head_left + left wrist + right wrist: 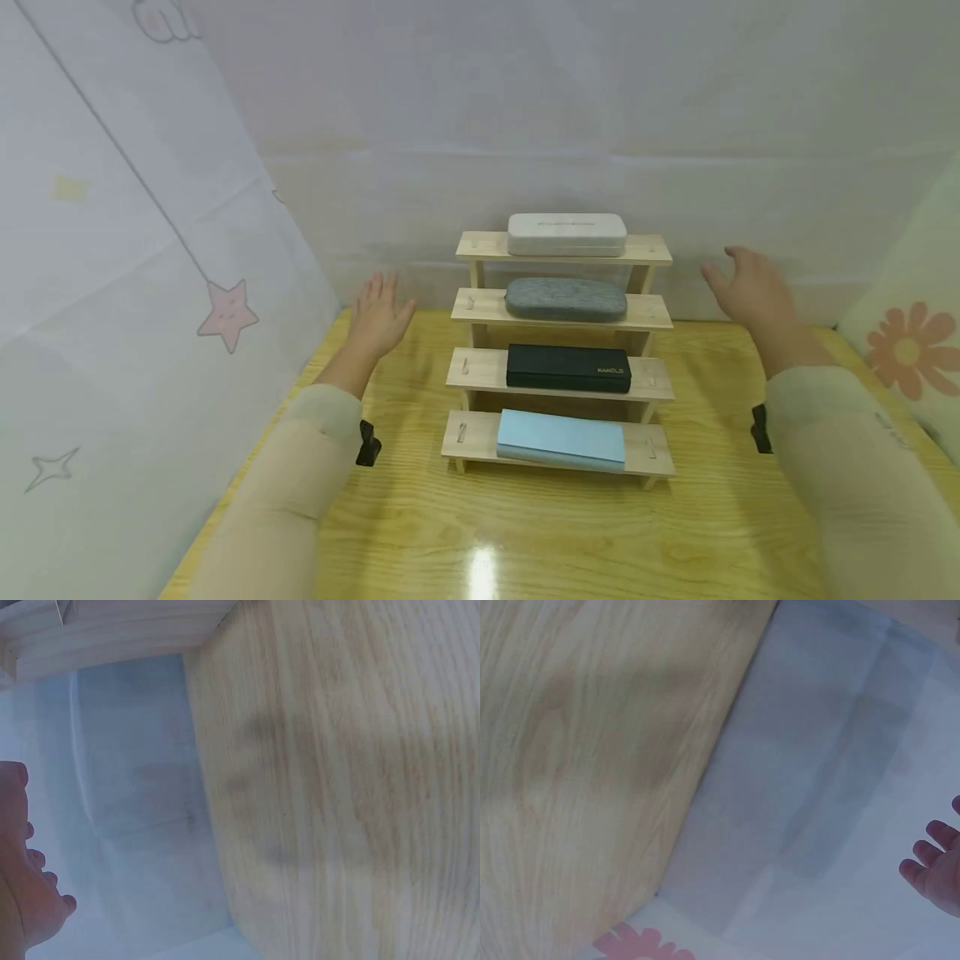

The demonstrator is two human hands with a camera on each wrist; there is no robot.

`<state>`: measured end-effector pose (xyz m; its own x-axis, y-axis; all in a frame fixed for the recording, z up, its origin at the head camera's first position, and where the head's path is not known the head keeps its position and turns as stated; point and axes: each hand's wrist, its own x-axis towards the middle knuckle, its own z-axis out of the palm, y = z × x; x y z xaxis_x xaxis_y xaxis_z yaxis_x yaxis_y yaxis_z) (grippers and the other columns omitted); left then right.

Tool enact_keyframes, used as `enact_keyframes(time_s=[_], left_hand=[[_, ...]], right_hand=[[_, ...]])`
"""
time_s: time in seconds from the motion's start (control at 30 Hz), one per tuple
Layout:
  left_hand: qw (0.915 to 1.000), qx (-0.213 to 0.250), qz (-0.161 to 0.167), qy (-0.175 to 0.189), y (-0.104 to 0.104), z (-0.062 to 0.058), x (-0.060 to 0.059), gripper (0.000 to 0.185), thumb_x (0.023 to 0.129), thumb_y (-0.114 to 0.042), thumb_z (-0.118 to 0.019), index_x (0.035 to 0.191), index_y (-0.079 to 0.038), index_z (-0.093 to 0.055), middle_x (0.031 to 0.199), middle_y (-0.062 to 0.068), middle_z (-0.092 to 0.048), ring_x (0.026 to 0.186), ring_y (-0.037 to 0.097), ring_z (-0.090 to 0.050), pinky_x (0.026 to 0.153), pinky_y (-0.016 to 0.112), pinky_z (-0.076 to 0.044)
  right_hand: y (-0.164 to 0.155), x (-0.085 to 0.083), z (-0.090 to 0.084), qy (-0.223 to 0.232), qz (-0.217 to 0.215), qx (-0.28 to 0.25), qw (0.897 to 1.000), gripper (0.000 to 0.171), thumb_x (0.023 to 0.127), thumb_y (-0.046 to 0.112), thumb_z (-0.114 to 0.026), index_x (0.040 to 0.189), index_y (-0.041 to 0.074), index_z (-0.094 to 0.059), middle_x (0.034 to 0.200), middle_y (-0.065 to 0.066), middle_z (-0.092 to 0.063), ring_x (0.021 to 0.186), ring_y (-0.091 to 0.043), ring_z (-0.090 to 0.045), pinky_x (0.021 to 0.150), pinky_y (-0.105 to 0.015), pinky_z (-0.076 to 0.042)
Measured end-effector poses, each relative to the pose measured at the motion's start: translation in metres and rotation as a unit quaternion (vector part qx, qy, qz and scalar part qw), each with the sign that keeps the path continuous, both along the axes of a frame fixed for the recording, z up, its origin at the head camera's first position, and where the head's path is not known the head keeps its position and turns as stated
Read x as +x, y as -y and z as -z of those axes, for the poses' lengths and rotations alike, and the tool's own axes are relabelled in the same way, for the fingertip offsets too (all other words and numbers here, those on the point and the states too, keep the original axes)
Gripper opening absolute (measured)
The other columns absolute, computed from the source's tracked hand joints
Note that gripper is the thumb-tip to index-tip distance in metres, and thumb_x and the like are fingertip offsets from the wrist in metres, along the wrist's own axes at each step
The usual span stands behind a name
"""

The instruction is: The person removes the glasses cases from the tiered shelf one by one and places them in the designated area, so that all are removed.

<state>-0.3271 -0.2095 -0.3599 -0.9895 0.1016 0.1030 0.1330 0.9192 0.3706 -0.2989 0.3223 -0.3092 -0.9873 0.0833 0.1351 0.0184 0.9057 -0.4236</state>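
Observation:
A small wooden stepped rack stands mid-table with four shelves. A white glasses case lies on the top shelf, a grey fabric case below it, a black case on the third, and a light blue case on the lowest. My left hand hovers left of the rack with fingers spread and empty; its fingertips show in the left wrist view. My right hand hovers right of the rack, fingers relaxed, holding nothing, also seen as the right hand in the right wrist view.
The wooden table is hemmed in by a white sheet at the back, a star-printed cloth on the left and a flower-printed cloth on the right. Black wrist-camera mounts sit on both forearms.

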Motion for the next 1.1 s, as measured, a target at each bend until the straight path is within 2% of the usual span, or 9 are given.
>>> enact_keyframes(time_s=[0.2,0.33,0.5,0.67,0.87,1.0,1.1], left_hand=[[0.9957,0.084,0.026,-0.03,-0.001,0.007,0.013,0.071,0.105,-0.046,-0.031,0.158,-0.006,-0.006,0.165,0.018,0.001,0.152,0.039,0.0,0.124,0.057,-0.003],[0.9856,0.159,0.045,-0.037,-0.003,0.013,0.026,0.069,0.105,-0.045,-0.035,0.158,-0.009,-0.011,0.165,0.013,-0.007,0.152,0.037,-0.009,0.124,0.055,-0.011],[0.9701,0.233,0.062,-0.026,-0.008,0.022,0.05,0.065,0.104,-0.042,-0.039,0.158,-0.016,-0.015,0.165,0.007,-0.015,0.15,0.037,-0.018,0.121,0.057,-0.023],[0.9597,0.269,0.08,-0.021,-0.009,0.031,0.067,0.065,0.104,-0.044,-0.039,0.158,-0.016,-0.015,0.165,0.007,-0.015,0.15,0.039,-0.017,0.119,0.061,-0.024],[0.9479,0.3,0.107,-0.004,-0.007,0.051,0.087,0.063,0.106,-0.036,-0.041,0.158,-0.013,-0.015,0.164,0.013,-0.016,0.146,0.048,-0.019,0.114,0.066,-0.026],[0.9437,0.307,0.121,-0.007,-0.008,0.063,0.098,0.061,0.106,-0.032,-0.042,0.157,-0.009,-0.018,0.163,0.015,-0.018,0.147,0.045,-0.021,0.117,0.062,-0.025],[0.9384,0.318,0.134,-0.009,-0.012,0.07,0.106,0.062,0.106,-0.028,-0.044,0.156,-0.006,-0.016,0.163,0.016,-0.019,0.149,0.04,-0.021,0.12,0.058,-0.023]], right_hand=[[0.011,0.005,-0.016,-0.008,-0.015,-0.028,0.999,0.083,0.101,0.059,-0.024,0.155,-0.003,-0.013,0.157,-0.034,-0.016,0.14,-0.056,-0.018,0.111,-0.072,-0.02],[0.018,0.009,-0.024,-0.018,-0.023,-0.046,0.999,0.079,0.102,0.057,-0.024,0.156,0.001,-0.013,0.159,-0.031,-0.014,0.143,-0.054,-0.015,0.113,-0.071,-0.017],[0.029,0.01,-0.032,-0.027,-0.041,-0.073,0.996,0.074,0.103,0.054,-0.027,0.157,0.004,-0.014,0.161,-0.026,-0.014,0.144,-0.052,-0.014,0.114,-0.07,-0.016],[0.042,0.008,-0.037,-0.03,-0.059,-0.078,0.995,0.074,0.103,0.054,-0.029,0.157,0.006,-0.016,0.162,-0.024,-0.014,0.144,-0.052,-0.017,0.114,-0.07,-0.019],[0.058,0.006,-0.043,-0.045,-0.085,-0.086,0.992,0.075,0.102,0.056,-0.032,0.157,0.008,-0.016,0.162,-0.022,-0.016,0.146,-0.047,-0.017,0.116,-0.067,-0.019],[0.067,0.005,-0.048,-0.06,-0.095,-0.088,0.99,0.073,0.102,0.054,-0.034,0.157,0.008,-0.019,0.162,-0.021,-0.019,0.147,-0.045,-0.018,0.117,-0.066,-0.019],[0.073,0.004,-0.052,-0.054,-0.096,-0.093,0.99,0.073,0.102,0.054,-0.035,0.157,0.008,-0.019,0.162,-0.021,-0.019,0.147,-0.045,-0.017,0.117,-0.066,-0.018]])
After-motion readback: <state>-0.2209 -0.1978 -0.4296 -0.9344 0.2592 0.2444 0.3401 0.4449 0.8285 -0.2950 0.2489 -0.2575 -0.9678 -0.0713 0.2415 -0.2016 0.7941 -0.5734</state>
